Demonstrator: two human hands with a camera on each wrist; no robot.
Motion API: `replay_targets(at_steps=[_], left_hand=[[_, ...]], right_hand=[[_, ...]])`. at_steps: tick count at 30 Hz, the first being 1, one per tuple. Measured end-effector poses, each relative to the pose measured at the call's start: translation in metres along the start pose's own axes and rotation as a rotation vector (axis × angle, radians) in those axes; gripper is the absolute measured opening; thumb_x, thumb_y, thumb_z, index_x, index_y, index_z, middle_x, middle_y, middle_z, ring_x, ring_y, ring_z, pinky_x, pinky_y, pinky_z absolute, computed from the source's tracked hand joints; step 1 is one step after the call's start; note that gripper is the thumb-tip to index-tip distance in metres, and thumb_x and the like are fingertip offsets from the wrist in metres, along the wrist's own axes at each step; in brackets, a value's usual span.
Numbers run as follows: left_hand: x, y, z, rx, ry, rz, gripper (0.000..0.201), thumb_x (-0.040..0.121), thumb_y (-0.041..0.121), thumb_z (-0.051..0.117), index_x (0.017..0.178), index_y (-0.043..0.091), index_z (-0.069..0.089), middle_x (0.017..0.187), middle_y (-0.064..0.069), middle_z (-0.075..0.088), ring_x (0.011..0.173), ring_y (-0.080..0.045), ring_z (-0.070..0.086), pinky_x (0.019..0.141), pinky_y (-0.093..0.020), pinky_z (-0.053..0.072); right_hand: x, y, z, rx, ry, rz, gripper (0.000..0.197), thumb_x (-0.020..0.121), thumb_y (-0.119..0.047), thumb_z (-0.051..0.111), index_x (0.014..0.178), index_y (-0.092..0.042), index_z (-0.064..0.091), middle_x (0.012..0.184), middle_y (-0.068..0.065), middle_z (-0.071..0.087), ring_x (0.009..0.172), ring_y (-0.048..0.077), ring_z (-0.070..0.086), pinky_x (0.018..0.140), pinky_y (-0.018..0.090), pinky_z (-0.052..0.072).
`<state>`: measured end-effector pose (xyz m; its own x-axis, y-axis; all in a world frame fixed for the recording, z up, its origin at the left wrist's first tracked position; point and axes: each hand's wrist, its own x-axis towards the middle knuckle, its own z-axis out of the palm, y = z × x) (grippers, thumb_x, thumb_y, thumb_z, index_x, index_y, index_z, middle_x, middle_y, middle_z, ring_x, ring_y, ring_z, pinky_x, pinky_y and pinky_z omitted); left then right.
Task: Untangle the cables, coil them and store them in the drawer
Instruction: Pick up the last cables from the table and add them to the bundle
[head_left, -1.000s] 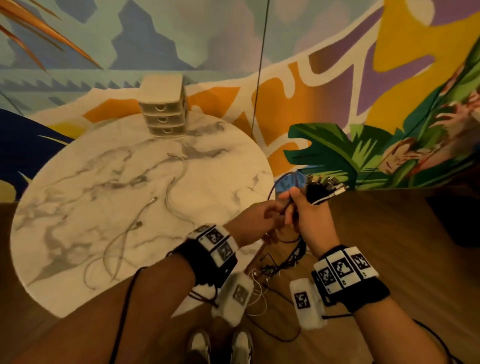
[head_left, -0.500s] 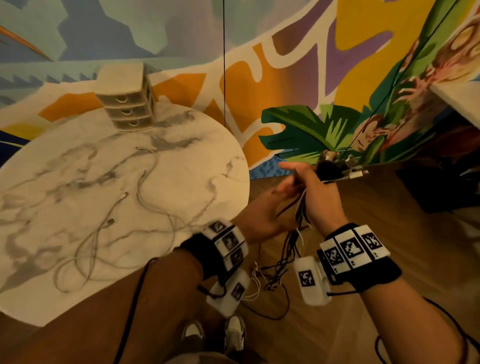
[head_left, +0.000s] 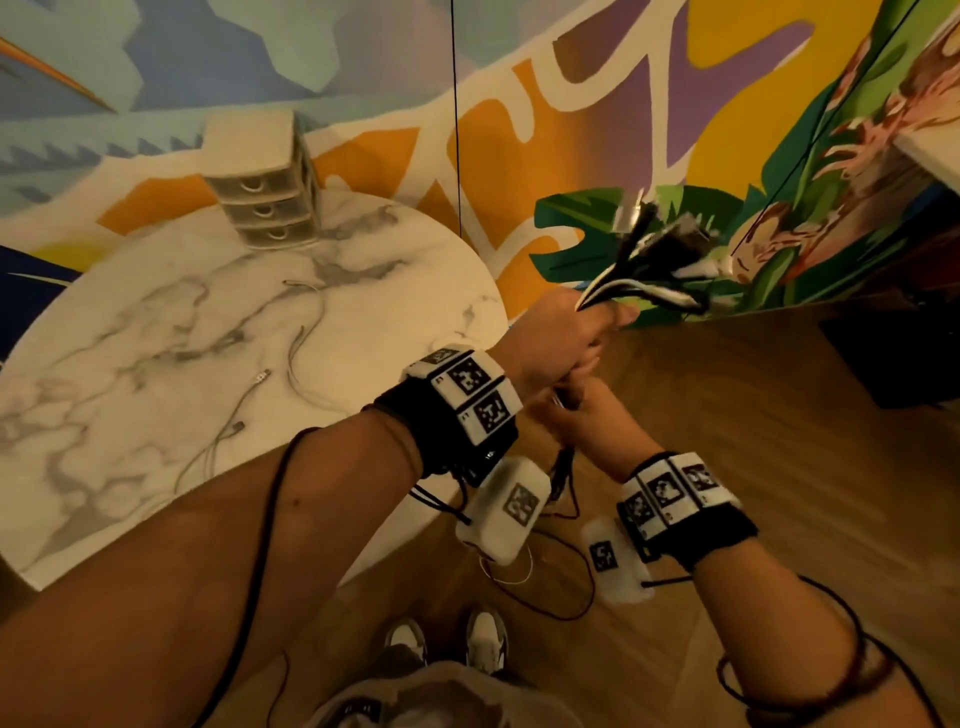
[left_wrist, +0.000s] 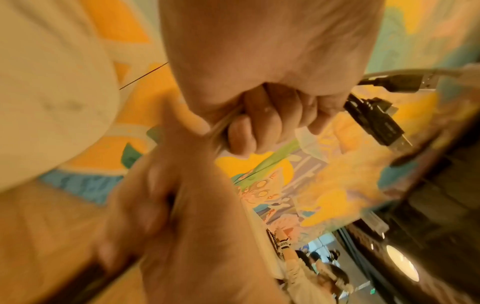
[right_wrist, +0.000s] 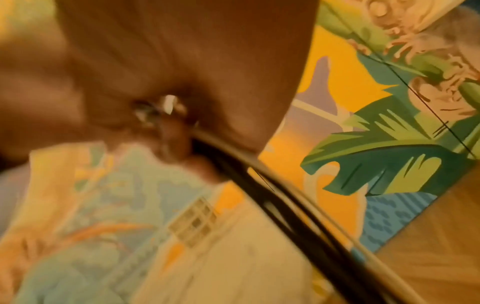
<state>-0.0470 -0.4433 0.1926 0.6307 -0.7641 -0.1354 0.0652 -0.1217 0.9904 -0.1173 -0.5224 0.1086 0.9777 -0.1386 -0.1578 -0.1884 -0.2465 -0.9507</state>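
Note:
A bundle of black and white cables (head_left: 641, 270) is held upright beside the table, its plug ends fanning out at the top. My left hand (head_left: 563, 332) grips the bundle just below the plugs; the left wrist view shows the left hand's fist (left_wrist: 262, 115) closed on it, with USB plugs (left_wrist: 376, 119) sticking out. My right hand (head_left: 589, 415) grips the same cables directly underneath. In the blurred right wrist view the black cables (right_wrist: 275, 197) run out of the right hand. The rest of the bundle hangs toward the floor (head_left: 566, 483). The small three-drawer unit (head_left: 262, 200) stands at the table's far edge, drawers closed.
Two pale cables (head_left: 306, 338) lie loose on the round marble table (head_left: 130, 364). A thin black cord (head_left: 454, 130) hangs down the painted wall. Wooden floor lies to the right, with a dark object (head_left: 904, 358) on it. My shoes (head_left: 447, 642) are below the hands.
The left hand has moved up and taken the bundle's top, just under the plugs. The right hand has dropped from there to a lower grip. The bundle now stands higher.

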Motion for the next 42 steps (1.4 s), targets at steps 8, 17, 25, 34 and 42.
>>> replay_targets(at_steps=[8,17,25,34,42], left_hand=[[-0.013,0.052,-0.033,0.859,0.157,0.348,0.036,0.090,0.023,0.057,0.056,0.022,0.046,0.048,0.011,0.034,0.041,-0.007,0.035,0.045,-0.018,0.023],[-0.007,0.039,-0.043,1.371,0.179,0.696,0.032,0.084,0.036,0.046,0.076,0.016,0.069,0.057,-0.008,0.059,0.050,-0.026,0.049,0.048,-0.026,0.031],[0.011,-0.054,0.002,0.699,0.049,-0.068,0.036,0.091,0.037,0.054,0.093,0.005,0.069,0.089,-0.017,0.067,0.085,-0.029,0.063,0.071,-0.035,0.047],[0.030,-0.033,0.010,0.434,0.211,-0.076,0.024,0.081,0.020,0.065,0.064,0.005,0.058,0.058,-0.006,0.054,0.057,-0.022,0.053,0.054,-0.029,0.039],[0.020,0.001,-0.027,0.460,0.332,0.145,0.025,0.092,0.023,0.058,0.096,0.000,0.067,0.086,-0.018,0.068,0.080,-0.025,0.064,0.072,-0.036,0.049]], right_hand=[[-0.002,0.093,-0.004,-0.222,0.309,0.406,0.046,0.091,-0.021,0.060,0.054,-0.019,0.032,0.050,-0.002,0.031,0.046,0.014,0.028,0.049,0.027,0.023],[0.001,0.098,-0.021,-0.051,0.507,0.590,0.030,0.091,-0.019,0.053,0.064,-0.010,0.046,0.056,0.004,0.043,0.053,0.020,0.039,0.052,0.028,0.031],[0.003,0.023,-0.021,0.128,0.443,0.358,0.034,0.092,-0.015,0.051,0.059,-0.021,0.047,0.050,-0.002,0.043,0.047,0.015,0.039,0.046,0.025,0.033],[0.000,0.013,-0.010,0.229,0.183,0.142,0.016,0.069,-0.012,0.053,0.056,-0.017,0.047,0.053,0.011,0.042,0.047,0.020,0.034,0.048,0.030,0.030],[0.005,0.127,-0.001,-0.008,0.248,0.492,0.046,0.088,-0.008,0.056,0.051,-0.017,0.030,0.040,-0.008,0.032,0.039,0.010,0.029,0.046,0.026,0.027]])
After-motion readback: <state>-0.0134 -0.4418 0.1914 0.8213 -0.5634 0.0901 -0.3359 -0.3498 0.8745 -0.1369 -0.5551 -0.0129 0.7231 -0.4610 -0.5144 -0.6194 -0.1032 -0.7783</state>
